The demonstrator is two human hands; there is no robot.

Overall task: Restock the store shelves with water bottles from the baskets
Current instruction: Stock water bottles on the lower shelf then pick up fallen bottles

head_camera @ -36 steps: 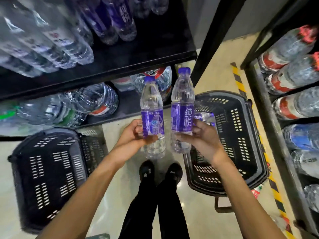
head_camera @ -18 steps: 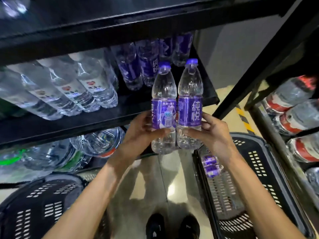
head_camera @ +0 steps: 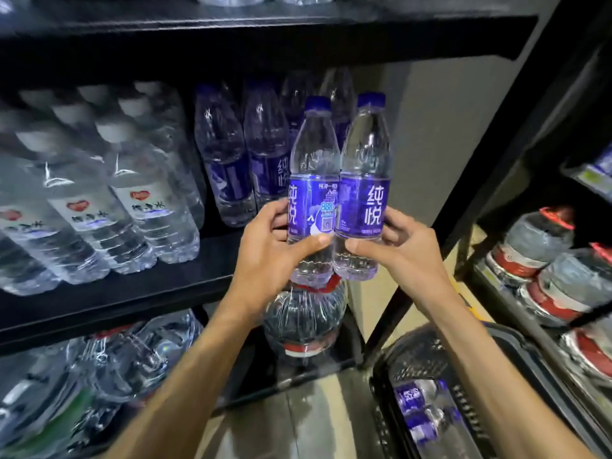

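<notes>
Currently the left bottle (head_camera: 313,154) and right bottle (head_camera: 364,150), both purple-labelled, are upright, side by side and touching. They sit in front of the middle shelf (head_camera: 165,293), near the stocked purple row (head_camera: 228,173). The left hand (head_camera: 268,256) curls thumb and fingers round its bottle's lower label. The right hand (head_camera: 404,256) does likewise.

Judgement: full, so fairly heavy. Thin walls will dent if squeezed, and the film label is slick. Hold at the label band, not the cap. More bottles lie in the basket (head_camera: 377,392), lower right.
</notes>
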